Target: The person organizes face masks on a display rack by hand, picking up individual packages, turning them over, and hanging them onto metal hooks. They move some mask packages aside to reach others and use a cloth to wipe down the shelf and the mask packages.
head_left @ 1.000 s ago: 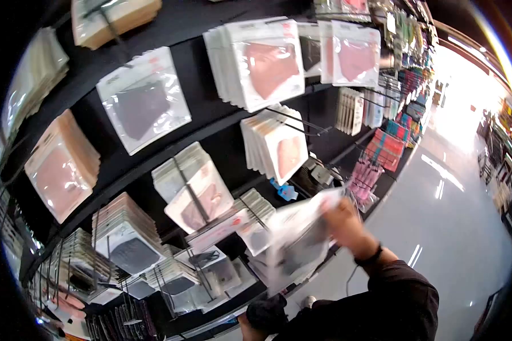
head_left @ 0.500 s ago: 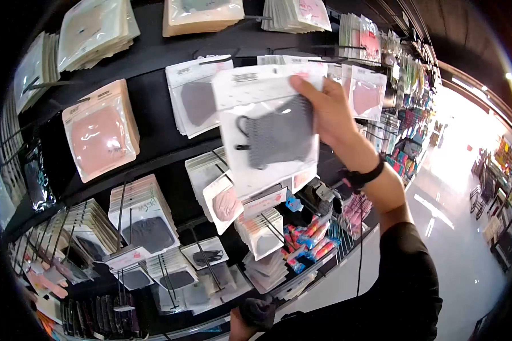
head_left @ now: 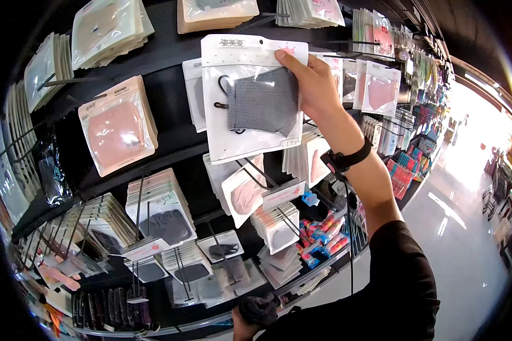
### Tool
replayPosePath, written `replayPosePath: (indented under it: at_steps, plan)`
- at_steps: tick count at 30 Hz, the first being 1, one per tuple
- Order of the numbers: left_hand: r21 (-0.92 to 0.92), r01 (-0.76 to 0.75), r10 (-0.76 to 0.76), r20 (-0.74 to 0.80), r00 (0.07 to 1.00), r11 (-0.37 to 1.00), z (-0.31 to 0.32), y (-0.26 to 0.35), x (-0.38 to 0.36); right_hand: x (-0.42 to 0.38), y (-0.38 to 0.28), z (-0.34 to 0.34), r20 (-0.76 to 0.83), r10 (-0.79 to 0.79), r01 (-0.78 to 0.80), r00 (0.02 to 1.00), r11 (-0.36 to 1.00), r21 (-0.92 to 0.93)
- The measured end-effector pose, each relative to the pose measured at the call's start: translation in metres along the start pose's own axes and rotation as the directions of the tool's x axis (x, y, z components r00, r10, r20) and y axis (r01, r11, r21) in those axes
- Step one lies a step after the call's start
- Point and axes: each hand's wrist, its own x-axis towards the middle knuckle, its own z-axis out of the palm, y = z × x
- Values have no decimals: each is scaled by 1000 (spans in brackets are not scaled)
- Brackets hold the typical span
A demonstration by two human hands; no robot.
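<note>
black display wall (head_left: 170, 142) | hooks: packaged masks (head_left: 118, 132), hanging in rows

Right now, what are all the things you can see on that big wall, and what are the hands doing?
Grey face mask pack: one, clear and white, held up against the rack.
Pink mask packs: a stack, pink, upper left hook.
Dark mask packs: a stack, white with dark masks, lower left hook.
Display rack: one, black, fills the left side.
Small bright packets: several, red and blue, low middle.
Floor: grey, shiny, right side.
Wristband: one, black, right wrist.
Right hand: grips the pack's right edge.
Left hand: bottom edge, holds something dark, unclear.
</note>
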Motion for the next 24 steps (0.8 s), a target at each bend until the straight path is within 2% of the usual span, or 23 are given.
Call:
replayPosePath:
  at_steps: [1,4,6,9,11,12,14,16,17,18,21,23,24]
  plan:
    - [61,-22,21,9,1000,998,10,21,-2,0,0,-1,-11,20,-20,1000,1000,13]
    - [-46,-1,-7,-175,985,999,24,47,-3,7,-1,-7,-11,45,-45,999,998,52]
    - [-178,5,-38,-183,982,984,13,22,-2,8,-7,-9,0,65,-65,998,998,7]
    - [-38,-26,19,-155,988,999,4,7,8,7,-18,-9,23,59,-57,998,995,-83]
    - [344,-110,142,-67,988,932,8,25,12,10,-14,-9,43,27,-18,999,982,-187]
    - [187,-73,92,-97,991,980,12,29,11,12,-10,-9,44,40,-31,998,983,-181]
    - [48,-33,38,-112,993,998,16,30,12,18,0,-11,48,60,-52,997,985,-167]
    - [33,-35,38,-78,996,999,18,39,14,24,17,-7,3,-5,5,1000,954,-301]
    - [152,-163,168,-22,986,975,14,30,18,23,24,-3,-17,-33,25,999,930,-367]
    - [-24,-49,48,-31,998,999,15,30,18,20,30,2,1,-18,17,1000,957,-289]
    - [266,-293,292,43,955,919,24,49,21,38,67,12,-25,-30,22,999,962,-271]
    - [288,-224,230,13,973,931,28,63,16,60,102,11,-85,-68,26,994,906,-423]
    - [156,-103,112,-51,992,982,23,48,14,61,110,13,-82,-69,27,994,901,-434]
